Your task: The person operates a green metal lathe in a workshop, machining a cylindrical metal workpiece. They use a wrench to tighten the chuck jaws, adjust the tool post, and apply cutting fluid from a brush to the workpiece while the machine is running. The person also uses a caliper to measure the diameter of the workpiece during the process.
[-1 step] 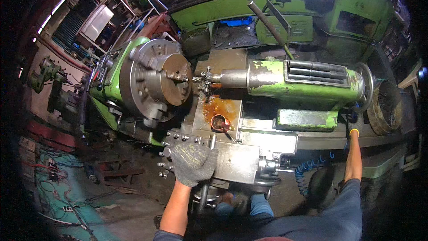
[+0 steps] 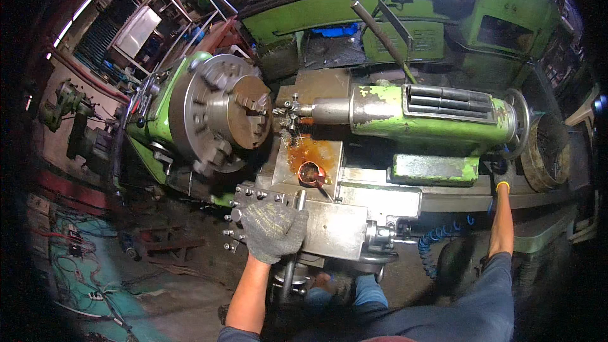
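Observation:
My left hand, in a grey glove, is closed over the lathe's tool post, its thumb beside an upright metal bar. My right hand, gloved with a yellow cuff, reaches to the lower rim of the tailstock handwheel; shadow hides its fingers. At the left, the chuck is blurred by spinning and carries a round metal workpiece. A fluted drill bit points from the tailstock quill at the workpiece's face, with a bolted collar behind it.
A red-rimmed cup with a brush in it stands on the oily, brown-stained carriage. Blue coiled hose hangs below the bed. A round bin stands at the right. Cables cross the green floor mat; another green machine stands behind.
The chuck jaws and workpiece have turned to a different angle. Both hands stay where they were.

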`<action>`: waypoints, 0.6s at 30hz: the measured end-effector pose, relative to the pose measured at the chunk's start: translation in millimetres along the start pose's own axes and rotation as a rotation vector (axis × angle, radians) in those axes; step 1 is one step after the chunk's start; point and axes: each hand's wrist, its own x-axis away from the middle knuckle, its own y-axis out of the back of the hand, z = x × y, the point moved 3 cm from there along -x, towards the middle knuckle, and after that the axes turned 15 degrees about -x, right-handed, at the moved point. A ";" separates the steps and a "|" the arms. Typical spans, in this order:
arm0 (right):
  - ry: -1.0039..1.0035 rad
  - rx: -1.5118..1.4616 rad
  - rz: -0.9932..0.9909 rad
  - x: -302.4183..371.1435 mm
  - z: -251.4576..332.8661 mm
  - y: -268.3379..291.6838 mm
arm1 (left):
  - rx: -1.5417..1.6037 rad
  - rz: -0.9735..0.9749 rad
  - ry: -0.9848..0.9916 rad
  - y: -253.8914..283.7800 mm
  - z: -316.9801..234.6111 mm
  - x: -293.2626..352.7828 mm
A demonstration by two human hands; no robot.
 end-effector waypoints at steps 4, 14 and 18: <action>-0.192 -0.431 -0.031 -3.6 -3.7 -3.3 | -0.038 0.011 -0.025 -5.2 2.8 8.7; -0.498 -1.007 -0.032 203.9 181.1 -72.1 | -0.035 -0.026 -0.038 -4.1 3.0 19.2; -0.389 -1.006 -0.244 257.5 279.1 -134.3 | -0.054 -0.045 -0.040 -0.7 1.6 10.0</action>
